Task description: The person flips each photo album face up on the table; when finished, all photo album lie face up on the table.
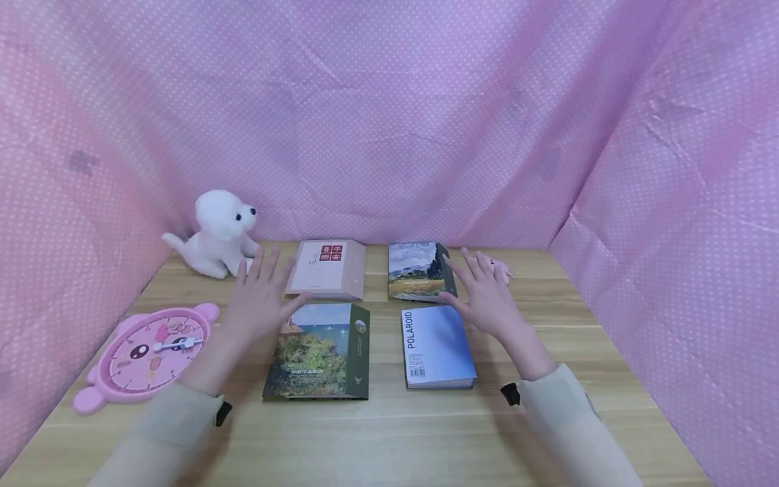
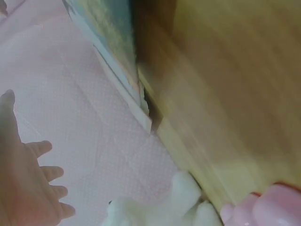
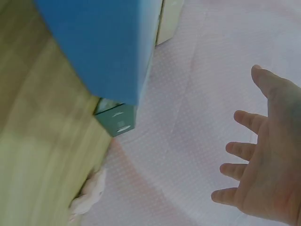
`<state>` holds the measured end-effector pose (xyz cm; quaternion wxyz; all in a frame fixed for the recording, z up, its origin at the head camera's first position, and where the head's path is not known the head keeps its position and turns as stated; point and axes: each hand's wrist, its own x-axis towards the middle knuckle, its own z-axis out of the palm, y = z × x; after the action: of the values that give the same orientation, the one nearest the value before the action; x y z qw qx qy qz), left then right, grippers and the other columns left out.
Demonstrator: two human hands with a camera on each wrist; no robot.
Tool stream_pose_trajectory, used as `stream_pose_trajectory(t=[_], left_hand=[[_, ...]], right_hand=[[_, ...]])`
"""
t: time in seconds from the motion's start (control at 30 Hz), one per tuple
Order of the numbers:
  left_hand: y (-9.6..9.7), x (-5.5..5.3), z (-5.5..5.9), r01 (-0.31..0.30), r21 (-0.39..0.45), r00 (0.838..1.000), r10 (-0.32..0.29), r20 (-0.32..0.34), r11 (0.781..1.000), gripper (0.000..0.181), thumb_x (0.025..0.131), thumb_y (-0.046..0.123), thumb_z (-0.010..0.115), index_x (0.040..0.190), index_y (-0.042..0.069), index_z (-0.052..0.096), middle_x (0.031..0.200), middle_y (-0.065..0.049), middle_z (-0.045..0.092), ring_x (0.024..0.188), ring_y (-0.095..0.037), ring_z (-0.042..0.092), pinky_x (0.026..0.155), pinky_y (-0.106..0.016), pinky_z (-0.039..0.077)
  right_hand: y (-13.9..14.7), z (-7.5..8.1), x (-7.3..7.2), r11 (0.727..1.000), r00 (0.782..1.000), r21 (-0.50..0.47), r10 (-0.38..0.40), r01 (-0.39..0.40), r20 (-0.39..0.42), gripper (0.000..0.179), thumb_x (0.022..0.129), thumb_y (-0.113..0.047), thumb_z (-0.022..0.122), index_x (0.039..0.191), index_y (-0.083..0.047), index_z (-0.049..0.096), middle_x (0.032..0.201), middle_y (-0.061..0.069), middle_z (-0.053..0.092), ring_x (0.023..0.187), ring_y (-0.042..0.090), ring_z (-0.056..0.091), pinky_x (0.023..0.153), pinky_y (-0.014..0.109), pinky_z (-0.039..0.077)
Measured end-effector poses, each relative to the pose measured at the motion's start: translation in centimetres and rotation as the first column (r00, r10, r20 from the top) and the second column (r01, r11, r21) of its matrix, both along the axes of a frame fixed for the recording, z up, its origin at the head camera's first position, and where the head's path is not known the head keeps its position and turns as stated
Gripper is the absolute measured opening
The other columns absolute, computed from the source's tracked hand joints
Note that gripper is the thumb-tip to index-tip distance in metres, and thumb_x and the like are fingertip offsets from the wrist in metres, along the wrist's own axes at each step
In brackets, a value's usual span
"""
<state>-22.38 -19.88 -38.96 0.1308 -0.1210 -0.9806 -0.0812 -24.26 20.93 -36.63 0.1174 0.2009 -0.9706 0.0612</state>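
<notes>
My left hand [image 1: 258,304] is held above the table with fingers spread, beside a photo album with a garden-and-sea painting [image 1: 316,352] on its cover. Farther back lies a pink-and-white album with red square characters [image 1: 325,269]. My right hand [image 1: 489,301], its fingers also spread, hovers near a blue and white album marked POLAROID [image 1: 438,348]. Behind that one is an album with a wheat-field painting [image 1: 416,270], its right edge near my right fingers. Both wrist views show each hand's fingers straight and holding nothing.
A white plush dog [image 1: 222,233] sits at the back left. In front of it lies a pink toy clock [image 1: 152,352] with blue-white hands. A small pink toy [image 1: 500,269] is partly hidden behind my right hand. Pink dotted cloth [image 1: 389,122] surrounds the wooden table [image 1: 377,439].
</notes>
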Motion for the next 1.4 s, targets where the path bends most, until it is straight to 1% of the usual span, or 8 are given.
stream_pose_trajectory(t=[0.1, 0.23, 0.37, 0.53, 0.7, 0.9, 1.2, 1.4], left_hand=[[-0.1, -0.8, 0.5, 0.008, -0.002, 1.0, -0.008, -0.005, 1.0, 0.084, 0.091, 0.065, 0.037, 0.151, 0.01, 0.018, 0.156, -0.02, 0.004, 0.143, -0.038, -0.009, 0.113, -0.057, -0.01], [-0.4, -2.1, 1.0, 0.02, -0.006, 1.0, -0.02, -0.015, 1.0, 0.085, 0.091, 0.067, 0.035, 0.152, 0.013, 0.013, 0.155, -0.024, 0.008, 0.142, -0.042, -0.004, 0.113, -0.056, -0.011], [-0.6, -3.1, 1.4, 0.016, 0.009, 1.0, -0.016, 0.0, 1.0, 0.087, 0.09, 0.069, 0.034, 0.152, 0.01, 0.017, 0.154, -0.026, 0.011, 0.142, -0.044, 0.0, 0.113, -0.059, -0.009], [-0.9, -4.5, 1.6, 0.011, 0.042, 0.999, -0.013, 0.034, 0.999, 0.09, 0.09, 0.069, 0.035, 0.152, 0.006, 0.014, 0.157, -0.021, 0.002, 0.143, -0.04, -0.004, 0.113, -0.058, -0.009], [-0.9, -6.0, 1.4, 0.014, 0.014, 0.999, -0.014, 0.043, 1.0, 0.092, 0.09, 0.068, 0.035, 0.152, 0.005, 0.007, 0.157, -0.019, -0.002, 0.144, -0.038, -0.004, 0.115, -0.053, -0.009], [-0.9, -7.7, 0.3, 0.038, -0.019, 0.996, -0.036, 0.086, 0.999, 0.092, 0.092, 0.064, 0.037, 0.15, -0.001, 0.007, 0.156, -0.021, -0.003, 0.143, -0.04, -0.003, 0.115, -0.053, -0.007], [-0.7, -9.3, -2.2, 0.062, -0.079, 0.987, -0.05, 0.152, 0.995, 0.092, 0.092, 0.066, 0.035, 0.15, -0.001, 0.008, 0.156, -0.023, 0.005, 0.143, -0.041, 0.004, 0.116, -0.054, 0.001], [-1.0, -9.9, -3.5, 0.099, -0.059, 0.972, -0.083, 0.222, 0.993, 0.088, 0.093, 0.059, 0.041, 0.151, 0.004, 0.005, 0.157, -0.019, -0.001, 0.144, -0.038, 0.002, 0.116, -0.053, 0.008]], right_hand=[[-0.8, 0.8, -0.5, 1.0, 1.0, 0.001, 0.016, -0.016, 0.02, 0.071, 0.091, -0.059, 0.047, 0.148, -0.022, 0.031, 0.158, 0.013, 0.013, 0.144, 0.037, 0.007, 0.11, 0.066, 0.012], [-2.2, 2.0, -1.3, 0.999, 0.999, 0.012, 0.037, -0.038, 0.038, 0.072, 0.09, -0.06, 0.048, 0.149, -0.022, 0.03, 0.157, 0.013, 0.016, 0.145, 0.034, 0.006, 0.112, 0.064, 0.011], [-3.7, 3.0, -2.3, 0.997, 0.996, 0.037, 0.065, -0.067, 0.057, 0.071, 0.091, -0.059, 0.047, 0.149, -0.021, 0.029, 0.158, 0.011, 0.014, 0.145, 0.034, 0.006, 0.114, 0.061, 0.008], [-5.8, 3.7, -3.6, 0.995, 0.994, 0.037, 0.091, -0.093, 0.068, 0.071, 0.092, -0.059, 0.046, 0.15, -0.022, 0.027, 0.159, 0.009, 0.009, 0.145, 0.033, 0.005, 0.114, 0.059, 0.007], [-8.0, 3.6, -4.9, 0.994, 0.99, 0.022, 0.109, -0.111, 0.09, 0.072, 0.092, -0.058, 0.045, 0.15, -0.019, 0.027, 0.159, 0.009, 0.008, 0.145, 0.032, 0.003, 0.115, 0.057, 0.01], [-10.6, 2.3, -6.4, 0.992, 0.985, 0.02, 0.12, -0.123, 0.127, 0.072, 0.093, -0.057, 0.046, 0.149, -0.016, 0.028, 0.159, 0.009, 0.009, 0.145, 0.032, 0.006, 0.116, 0.055, 0.012], [-13.5, -1.6, -9.0, 0.992, 0.976, -0.047, 0.122, -0.115, 0.179, 0.076, 0.091, -0.058, 0.047, 0.15, -0.015, 0.025, 0.157, 0.014, 0.015, 0.145, 0.031, 0.008, 0.117, 0.047, 0.011], [-14.6, -4.2, -10.2, 0.972, 0.952, -0.193, 0.181, -0.135, 0.245, 0.075, 0.089, -0.049, 0.058, 0.15, -0.017, 0.027, 0.157, 0.013, 0.015, 0.144, 0.033, 0.014, 0.116, 0.048, 0.018]])
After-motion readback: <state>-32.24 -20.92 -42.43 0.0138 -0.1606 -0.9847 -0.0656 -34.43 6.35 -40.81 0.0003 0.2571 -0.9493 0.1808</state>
